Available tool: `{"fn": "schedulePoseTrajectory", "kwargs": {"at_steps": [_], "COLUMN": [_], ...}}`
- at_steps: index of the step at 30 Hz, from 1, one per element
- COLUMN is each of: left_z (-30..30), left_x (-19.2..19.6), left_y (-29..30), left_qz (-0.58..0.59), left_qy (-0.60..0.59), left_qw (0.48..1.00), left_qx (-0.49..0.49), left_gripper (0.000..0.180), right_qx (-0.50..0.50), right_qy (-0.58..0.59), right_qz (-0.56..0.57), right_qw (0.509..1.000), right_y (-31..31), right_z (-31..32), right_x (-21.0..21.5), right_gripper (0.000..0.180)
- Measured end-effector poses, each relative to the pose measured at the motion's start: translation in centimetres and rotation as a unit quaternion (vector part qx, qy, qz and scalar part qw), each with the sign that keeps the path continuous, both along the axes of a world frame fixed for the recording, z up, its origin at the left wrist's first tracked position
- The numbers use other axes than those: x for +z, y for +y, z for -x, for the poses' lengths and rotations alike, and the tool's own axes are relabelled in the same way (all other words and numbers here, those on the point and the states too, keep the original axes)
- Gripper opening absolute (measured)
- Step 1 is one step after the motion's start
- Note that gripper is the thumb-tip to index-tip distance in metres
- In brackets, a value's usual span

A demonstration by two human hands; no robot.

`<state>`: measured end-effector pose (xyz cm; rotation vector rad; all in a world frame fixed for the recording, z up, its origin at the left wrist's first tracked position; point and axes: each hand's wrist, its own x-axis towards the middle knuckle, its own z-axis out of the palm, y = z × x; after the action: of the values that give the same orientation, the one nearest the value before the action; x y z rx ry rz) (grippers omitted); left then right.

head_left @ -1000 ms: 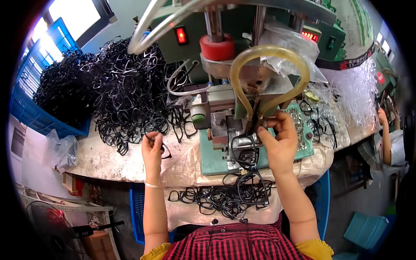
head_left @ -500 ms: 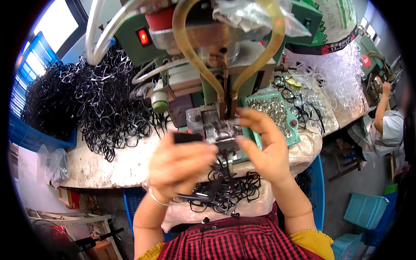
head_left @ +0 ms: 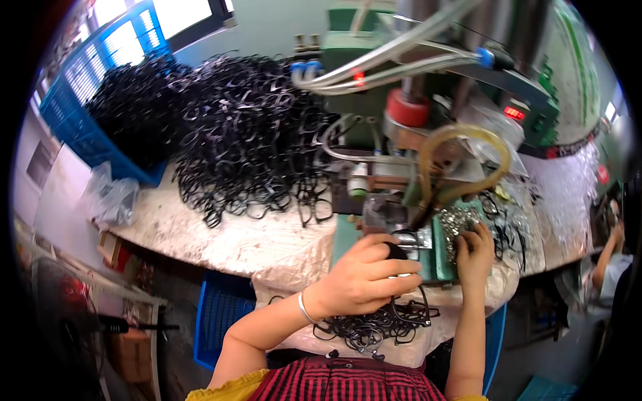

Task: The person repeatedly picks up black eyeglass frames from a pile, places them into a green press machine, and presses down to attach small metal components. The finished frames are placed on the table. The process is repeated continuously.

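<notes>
My left hand (head_left: 364, 277), with a silver bangle at its wrist, is closed in front of the press fixture (head_left: 388, 212). A thin black eyeglass frame (head_left: 426, 309) hangs under its fingers. A dark rounded piece (head_left: 396, 251) shows between thumb and fingers; I cannot tell whether it belongs to the frame. My right hand (head_left: 476, 254) reaches into a green tray (head_left: 440, 257) of small shiny metal parts (head_left: 455, 220). Its fingers are curled and pinched together among the parts, and what they hold is too small to make out. More black frames (head_left: 374, 327) lie on the cloth before me.
The green press (head_left: 351, 57) with a red collar (head_left: 406, 110) and a looped yellowish hose (head_left: 505, 160) stands ahead. A large heap of black frames (head_left: 251, 134) fills the table to the left, beside a blue crate (head_left: 67, 110). Another person (head_left: 612, 260) sits far right.
My view has swung left. My right hand has left the fixture for the tray of metal parts. My left hand stays near the fixture and is less blurred.
</notes>
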<state>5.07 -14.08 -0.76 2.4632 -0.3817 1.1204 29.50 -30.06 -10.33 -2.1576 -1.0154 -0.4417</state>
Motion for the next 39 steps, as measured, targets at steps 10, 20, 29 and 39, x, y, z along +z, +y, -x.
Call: {"fn": "schedulePoseTrajectory", "kwargs": {"at_steps": [10, 20, 29, 39], "left_z": [10.8, 3.1, 8.4, 3.4], "left_x": [-0.9, -9.3, -12.1, -8.8], "left_y": [0.6, 17.7, 13.0, 10.4], "left_qz": [0.093, 0.096, 0.266, 0.456], "left_qy": [-0.15, 0.212, 0.129, -0.084], "left_qw": [0.849, 0.758, 0.85, 0.848], "left_qx": [0.498, 0.609, 0.437, 0.255], "left_gripper": [0.017, 0.021, 0.016, 0.014], "right_qx": [-0.039, 0.071, -0.063, 0.208], "right_qy": [0.36, 0.277, 0.216, 0.313], "right_qz": [-0.374, -0.28, -0.236, -0.257], "right_qw": [0.854, 0.916, 0.945, 0.89], "right_y": [-2.1, 4.6, -7.2, 5.4], "right_z": [1.0, 2.8, 2.9, 7.2], "right_x": [-1.3, 1.9, -1.6, 7.2], "right_gripper": [0.022, 0.014, 0.016, 0.034]}}
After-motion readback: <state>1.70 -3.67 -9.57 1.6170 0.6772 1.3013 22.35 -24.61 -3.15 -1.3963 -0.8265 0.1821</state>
